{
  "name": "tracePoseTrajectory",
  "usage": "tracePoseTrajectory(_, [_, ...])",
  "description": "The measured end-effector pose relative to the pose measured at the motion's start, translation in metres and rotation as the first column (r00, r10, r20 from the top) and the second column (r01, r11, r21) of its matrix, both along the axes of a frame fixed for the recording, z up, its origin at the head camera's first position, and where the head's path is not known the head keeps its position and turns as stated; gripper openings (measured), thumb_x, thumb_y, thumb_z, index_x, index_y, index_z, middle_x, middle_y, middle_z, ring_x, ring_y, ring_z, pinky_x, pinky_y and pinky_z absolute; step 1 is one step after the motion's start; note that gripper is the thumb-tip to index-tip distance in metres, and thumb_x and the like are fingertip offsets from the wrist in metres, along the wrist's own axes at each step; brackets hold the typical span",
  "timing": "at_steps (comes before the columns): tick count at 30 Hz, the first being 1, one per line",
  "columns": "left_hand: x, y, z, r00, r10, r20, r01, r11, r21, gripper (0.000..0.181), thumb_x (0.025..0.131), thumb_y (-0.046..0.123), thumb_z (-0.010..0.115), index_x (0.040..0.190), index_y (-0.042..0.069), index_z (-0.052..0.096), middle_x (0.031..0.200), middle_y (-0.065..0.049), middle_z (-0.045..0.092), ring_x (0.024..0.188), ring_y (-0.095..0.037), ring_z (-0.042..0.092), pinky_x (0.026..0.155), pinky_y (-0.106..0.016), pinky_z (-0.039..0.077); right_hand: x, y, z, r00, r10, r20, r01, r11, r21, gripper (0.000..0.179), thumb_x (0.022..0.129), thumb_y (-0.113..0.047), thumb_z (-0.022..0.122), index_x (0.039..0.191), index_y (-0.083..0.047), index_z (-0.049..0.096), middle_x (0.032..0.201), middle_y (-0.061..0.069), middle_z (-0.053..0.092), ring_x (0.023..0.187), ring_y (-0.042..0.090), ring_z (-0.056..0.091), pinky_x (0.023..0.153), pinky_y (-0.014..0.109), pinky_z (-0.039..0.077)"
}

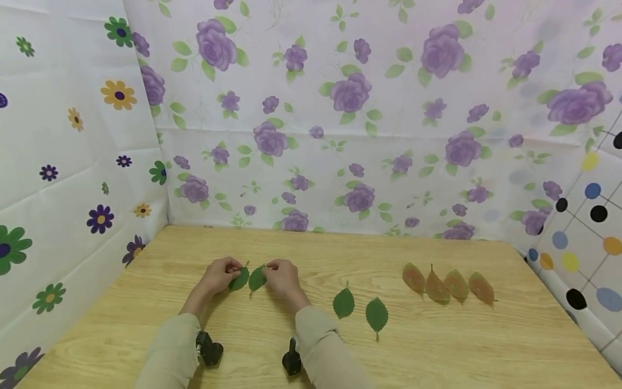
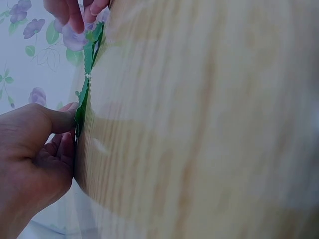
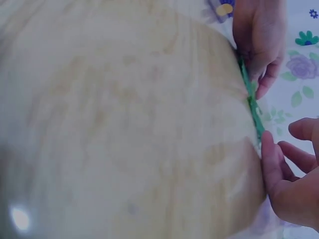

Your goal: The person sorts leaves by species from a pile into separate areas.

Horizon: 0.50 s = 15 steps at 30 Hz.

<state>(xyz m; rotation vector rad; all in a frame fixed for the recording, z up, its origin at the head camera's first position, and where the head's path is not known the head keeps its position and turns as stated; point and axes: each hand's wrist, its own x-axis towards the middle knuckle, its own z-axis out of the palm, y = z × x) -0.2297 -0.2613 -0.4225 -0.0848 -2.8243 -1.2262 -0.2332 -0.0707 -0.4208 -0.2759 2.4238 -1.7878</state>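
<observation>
Two green leaves lie side by side on the table under both hands. My left hand (image 1: 221,275) pinches the edge of the left leaf (image 1: 239,280) between thumb and curled fingers; in the left wrist view the thumb meets that leaf (image 2: 81,112). On the other side, my right hand (image 1: 284,278) touches the right leaf (image 1: 257,278) with a fingertip. The right wrist view shows this hand (image 3: 294,179) with its digits spread apart and one tip at the leaf's end (image 3: 256,119). Inner edges of the leaves nearly meet.
Right of the hands lie two more green leaves, one (image 1: 343,302) stem up, the other (image 1: 377,315) stem down. Farther right, several reddish-green leaves (image 1: 438,286) form a row on the wooden table (image 1: 437,351). A flowered cloth (image 1: 311,178) hangs behind the table.
</observation>
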Motion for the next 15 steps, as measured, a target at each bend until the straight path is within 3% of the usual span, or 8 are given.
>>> tracePoseTrajectory(3, [-0.001, -0.001, 0.0, 1.0, -0.001, -0.008, 0.001, 1.0, -0.014, 0.013, 0.091, -0.005, 0.06, 0.103, -0.01, 0.061, 0.091, -0.013, 0.06, 0.085, -0.025, 0.055, 0.072, -0.034, 0.047, 0.0, 0.004, 0.008, 0.998, 0.048, 0.037, -0.046, 0.998, -0.054, 0.029, 0.094, -0.012, 0.058, 0.117, 0.005, 0.063, 0.094, 0.009, 0.064, 0.074, 0.021, 0.065, 0.063, 0.029, 0.055])
tracePoseTrajectory(7, [0.0, -0.001, -0.001, 1.0, -0.008, -0.006, 0.008, 1.0, -0.005, 0.012, 0.091, -0.005, 0.06, 0.102, -0.01, 0.061, 0.09, -0.013, 0.059, 0.085, -0.025, 0.054, 0.072, -0.034, 0.047, -0.003, 0.014, 0.024, 0.994, 0.112, 0.003, -0.112, 0.992, -0.066, 0.03, 0.096, -0.011, 0.056, 0.12, 0.006, 0.061, 0.104, 0.013, 0.065, 0.092, 0.029, 0.064, 0.074, 0.033, 0.056])
tracePoseTrajectory(11, [0.0, -0.001, -0.002, 1.0, -0.012, -0.007, 0.013, 1.0, 0.017, 0.012, 0.091, -0.005, 0.06, 0.102, -0.01, 0.061, 0.091, -0.013, 0.06, 0.084, -0.024, 0.054, 0.071, -0.033, 0.047, -0.005, 0.031, 0.048, 0.974, 0.199, -0.107, -0.19, 0.978, 0.09, 0.03, 0.098, -0.014, 0.055, 0.121, 0.002, 0.062, 0.111, 0.013, 0.065, 0.097, 0.03, 0.064, 0.075, 0.033, 0.055])
tracePoseTrajectory(15, [-0.002, -0.002, -0.003, 1.0, -0.007, -0.009, 0.007, 1.0, 0.015, 0.012, 0.091, -0.005, 0.06, 0.103, -0.009, 0.062, 0.09, -0.012, 0.06, 0.083, -0.023, 0.054, 0.07, -0.031, 0.047, -0.004, 0.051, 0.066, 0.925, 0.309, -0.222, -0.241, 0.927, 0.288, 0.029, 0.098, -0.016, 0.055, 0.122, -0.001, 0.064, 0.112, 0.012, 0.066, 0.096, 0.025, 0.064, 0.074, 0.03, 0.054])
